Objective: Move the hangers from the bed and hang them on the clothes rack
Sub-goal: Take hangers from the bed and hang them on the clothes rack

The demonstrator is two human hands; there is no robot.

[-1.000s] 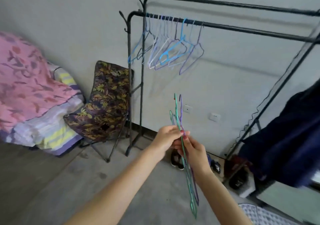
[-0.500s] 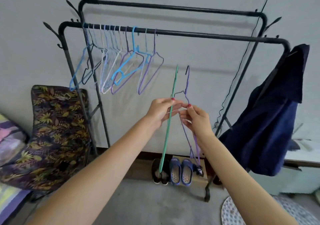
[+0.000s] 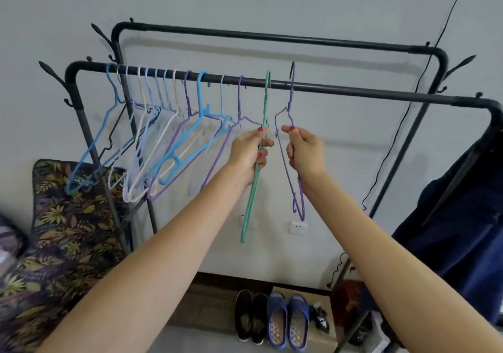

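Note:
A black clothes rack (image 3: 353, 92) with two rails stands against the wall. Several hangers (image 3: 174, 140) in blue, white and purple hang along the left part of its front rail. My left hand (image 3: 251, 151) grips a green hanger (image 3: 254, 189) seen edge-on, and its hook reaches the front rail. My right hand (image 3: 303, 149) pinches a purple hanger (image 3: 292, 189) just to the right, its hook raised slightly above the rail. The bed is out of view.
A folding chair (image 3: 62, 230) with leaf-pattern fabric stands at the lower left beside the rack. A dark blue garment (image 3: 462, 230) hangs at the rack's right end. Several shoes (image 3: 275, 320) lie on the floor under the rail. A wall socket (image 3: 298, 228) sits behind.
Both hands have risen toward the front rail and moved apart, each taking one hanger. The green hanger's hook has reached the rail. The camera has come closer to the rack.

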